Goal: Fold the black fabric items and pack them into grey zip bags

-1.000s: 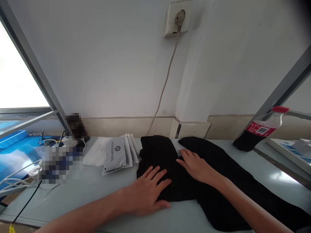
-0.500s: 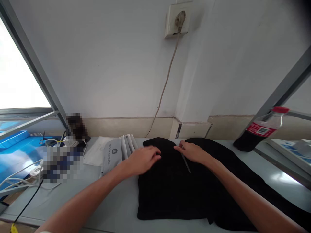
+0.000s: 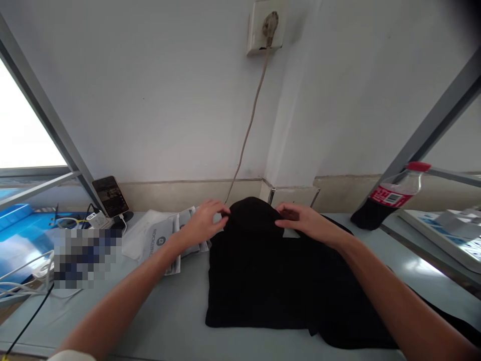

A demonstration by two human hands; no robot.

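A black cloth garment (image 3: pixel 259 281) lies spread on the grey table, and its far end is lifted into a rounded hump between my hands. My left hand (image 3: pixel 206 220) pinches the hump's left edge between thumb and fingers. On the opposite side, my right hand (image 3: pixel 304 221) has its thumb and fingers closed on the right edge. More black fabric stretches to the right under my right forearm. Dark folds hide the garment's exact shape.
Grey-white ROCKBROS packets (image 3: pixel 160 240) lean beside my left hand. Further left are a phone (image 3: pixel 110 196) on a stand and white cables. A cola bottle (image 3: pixel 391 195) stands tilted in view at the right, near a white tray (image 3: pixel 443 240). A cord hangs from the wall socket (image 3: pixel 266 27).
Both hands have taken hold of the garment's far end and raised it from lying flat. The grey strip by my right hand is out of sight. Packets on the left have slumped over.
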